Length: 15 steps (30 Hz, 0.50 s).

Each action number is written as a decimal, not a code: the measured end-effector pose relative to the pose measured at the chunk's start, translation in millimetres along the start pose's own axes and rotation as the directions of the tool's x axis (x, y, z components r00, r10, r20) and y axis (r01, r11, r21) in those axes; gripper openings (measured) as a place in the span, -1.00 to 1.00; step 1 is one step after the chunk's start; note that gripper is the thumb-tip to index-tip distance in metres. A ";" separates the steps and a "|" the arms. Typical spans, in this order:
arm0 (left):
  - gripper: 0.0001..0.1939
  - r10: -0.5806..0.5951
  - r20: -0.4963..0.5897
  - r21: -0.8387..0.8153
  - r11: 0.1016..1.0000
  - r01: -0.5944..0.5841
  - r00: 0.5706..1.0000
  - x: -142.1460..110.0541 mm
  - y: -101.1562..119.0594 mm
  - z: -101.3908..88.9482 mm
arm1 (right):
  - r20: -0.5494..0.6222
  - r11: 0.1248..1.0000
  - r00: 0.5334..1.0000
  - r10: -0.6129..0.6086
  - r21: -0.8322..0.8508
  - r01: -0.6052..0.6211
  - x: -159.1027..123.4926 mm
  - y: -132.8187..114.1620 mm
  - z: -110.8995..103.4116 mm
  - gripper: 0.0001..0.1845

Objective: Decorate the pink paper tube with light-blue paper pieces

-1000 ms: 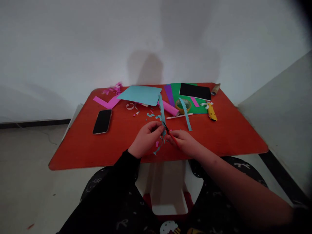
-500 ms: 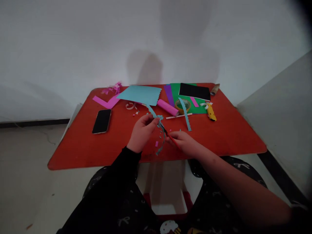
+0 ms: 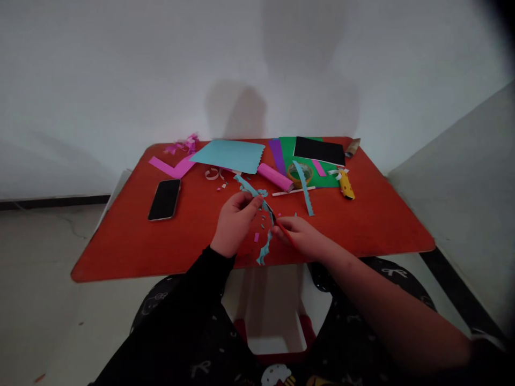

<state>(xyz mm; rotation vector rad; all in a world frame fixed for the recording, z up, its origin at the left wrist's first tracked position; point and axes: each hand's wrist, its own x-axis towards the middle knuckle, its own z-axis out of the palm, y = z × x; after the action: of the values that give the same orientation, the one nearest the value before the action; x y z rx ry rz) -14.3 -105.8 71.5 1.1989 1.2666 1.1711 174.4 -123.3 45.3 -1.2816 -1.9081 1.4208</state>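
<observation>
Near the table's front middle, my left hand (image 3: 236,222) pinches a light-blue paper strip (image 3: 246,184). One end of the strip points to the back left; the other hangs toward the front edge in a wavy curl. My right hand (image 3: 300,236) is wrapped round red-handled scissors (image 3: 286,231), their blades at the strip beside my left fingertips. Small blue and pink paper scraps (image 3: 256,237) lie on the table under the hands. Another blue strip with a notched edge (image 3: 304,190) rests to the right, across a roll of tape (image 3: 301,175).
On the red table (image 3: 120,241) lie a phone (image 3: 164,200), a blue sheet (image 3: 229,155), a pink roll (image 3: 276,177) and a white stick (image 3: 293,191). A black rectangle (image 3: 319,150) sits on green paper (image 3: 287,147). A yellow cutter-like object (image 3: 346,185) is at the right.
The strip's loose end hangs lower and closer to the table's front edge, showing more of its wavy side. Both hands have barely moved; the view has shifted slightly.
</observation>
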 end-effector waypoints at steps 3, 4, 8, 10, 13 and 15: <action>-0.66 -0.009 0.000 0.018 1.000 0.009 1.000 -0.5 -0.3 -0.1 | 0.006 1.000 1.000 0.006 -0.014 -0.006 0.8 0.2 0.2 -0.49; -0.66 -0.012 -0.001 0.016 1.000 0.012 1.000 -0.4 -0.7 0.1 | 0.003 1.000 1.000 0.008 -0.007 -0.008 1.2 0.5 0.5 -0.49; -0.66 -0.017 -0.012 0.007 1.000 0.017 1.000 1.1 -3.6 1.2 | -0.013 0.999 1.000 0.023 0.040 -0.022 2.8 2.1 2.8 -0.47; -0.66 -0.021 -0.019 0.004 1.000 0.021 1.000 1.9 -4.7 1.7 | -0.023 0.997 0.999 0.027 0.071 -0.025 3.7 2.3 4.2 -0.46; -0.65 -0.030 -0.033 -0.006 1.000 0.030 0.999 2.4 -5.5 2.3 | -0.038 0.995 0.999 0.028 0.097 -0.024 5.6 2.0 6.3 -0.43; -0.67 -0.026 -0.045 -0.011 1.000 0.025 0.999 2.4 -6.3 2.9 | -0.049 0.994 0.998 0.030 0.102 -0.025 7.0 2.3 8.1 -0.41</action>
<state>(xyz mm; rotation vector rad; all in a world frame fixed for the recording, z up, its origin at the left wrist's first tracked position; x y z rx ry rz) -11.6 -103.6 65.0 1.1510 1.3045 1.1912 165.7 -121.2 39.0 -1.2879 -1.7689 1.4649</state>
